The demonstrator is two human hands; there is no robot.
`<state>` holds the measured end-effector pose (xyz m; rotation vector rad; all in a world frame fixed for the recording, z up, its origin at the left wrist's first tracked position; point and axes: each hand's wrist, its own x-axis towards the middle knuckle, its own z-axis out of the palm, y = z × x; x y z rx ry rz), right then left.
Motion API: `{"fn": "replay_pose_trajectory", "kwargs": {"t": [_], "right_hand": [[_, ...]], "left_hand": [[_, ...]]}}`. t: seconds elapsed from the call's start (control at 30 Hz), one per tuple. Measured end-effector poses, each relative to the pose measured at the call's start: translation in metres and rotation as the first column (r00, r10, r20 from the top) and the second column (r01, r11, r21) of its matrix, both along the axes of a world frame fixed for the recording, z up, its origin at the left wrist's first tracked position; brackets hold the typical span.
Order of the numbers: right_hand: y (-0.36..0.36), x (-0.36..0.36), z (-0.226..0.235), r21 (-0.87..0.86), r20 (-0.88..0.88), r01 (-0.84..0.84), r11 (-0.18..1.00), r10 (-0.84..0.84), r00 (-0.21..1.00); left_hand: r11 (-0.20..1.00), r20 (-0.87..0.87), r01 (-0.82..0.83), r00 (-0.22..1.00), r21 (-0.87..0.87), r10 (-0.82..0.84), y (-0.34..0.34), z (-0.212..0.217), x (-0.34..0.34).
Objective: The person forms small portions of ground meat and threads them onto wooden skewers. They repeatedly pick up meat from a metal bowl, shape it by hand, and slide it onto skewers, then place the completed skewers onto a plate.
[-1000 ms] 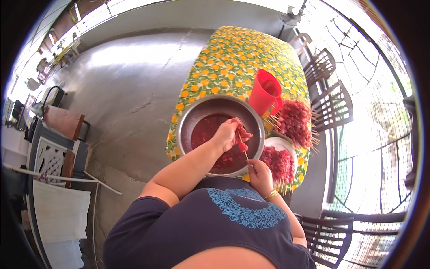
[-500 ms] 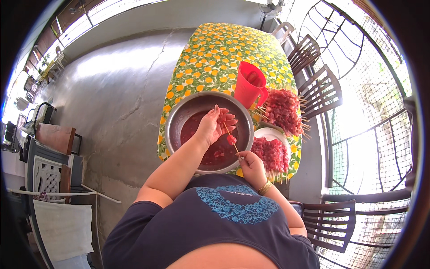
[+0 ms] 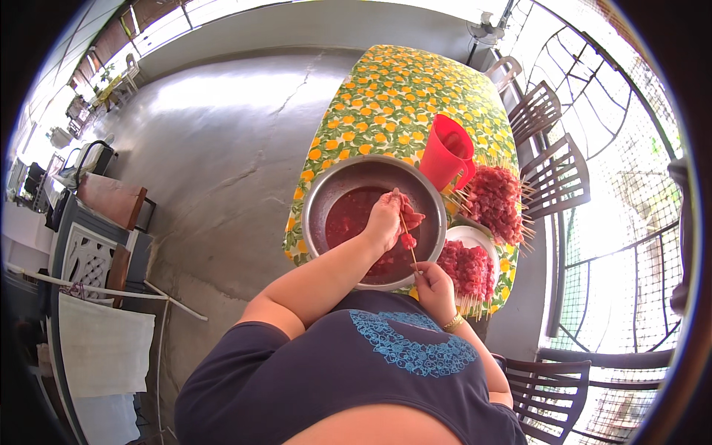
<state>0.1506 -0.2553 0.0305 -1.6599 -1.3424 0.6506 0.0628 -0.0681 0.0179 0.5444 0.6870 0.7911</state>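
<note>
My right hand (image 3: pixel 434 288), with a gold band at its wrist, pinches the lower end of a thin wooden skewer (image 3: pixel 413 256). One red piece of raw meat (image 3: pixel 409 241) is threaded partway up the stick. Over the bowl, my left hand (image 3: pixel 387 220) is cupped with curled fingers around more raw meat (image 3: pixel 406 213) at the skewer's upper end; the tip is hidden there. Beneath is a wide steel bowl (image 3: pixel 314 215) holding raw meat in dark red liquid (image 3: pixel 348 222). Right of it, filled meat skewers (image 3: pixel 467 271) lie on a white plate (image 3: pixel 475 236).
A larger pile of meat skewers (image 3: pixel 495 204) lies farther back on the right, sticks poking out sideways. Beside it stands a red pitcher (image 3: pixel 446 152). The table wears a lemon-patterned cloth (image 3: pixel 400 89). Dark slatted chairs (image 3: pixel 558 174) line the right side, by a metal grille.
The whole view has shifted, putting the table farther right. My left fingers, more spread before, are now curled closer around the meat and skewer. My right hand keeps its pinch on the stick.
</note>
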Motion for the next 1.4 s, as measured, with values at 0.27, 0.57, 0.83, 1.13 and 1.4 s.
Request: {"fn": "replay_pose_trajectory", "kwargs": {"t": [0.27, 0.57, 0.83, 1.13, 1.4], "right_hand": [[-0.002, 0.001, -0.006, -0.048, -0.049, 0.033, 0.998, -0.036, 0.998], [0.015, 0.001, 0.001, 0.074, 0.052, 0.082, 0.994, -0.086, 0.995], [0.023, 0.009, -0.004, 0.101, -0.007, 0.122, 0.987, -0.122, 0.992], [0.013, 0.021, -0.008, -0.027, -0.092, 0.152, 0.988, -0.154, 0.984], [0.010, 0.022, -0.010, -0.038, -0.087, 0.143, 0.989, -0.146, 0.985]], "left_hand": [[1.000, 0.031, 0.007, 1.000, 0.003, -0.007, -0.002, 0.003, 0.001], [0.989, -0.090, 0.144, 0.985, -0.022, -0.145, -0.021, 0.007, 0.006], [0.937, -0.068, 0.348, 0.936, 0.020, -0.346, 0.013, -0.019, -0.008], [0.554, -0.869, 0.713, 0.160, 0.429, 0.468, 0.130, -0.133, -0.053], [0.310, -0.934, 0.946, -0.023, 0.095, 0.356, 0.041, -0.134, 0.020]]}}
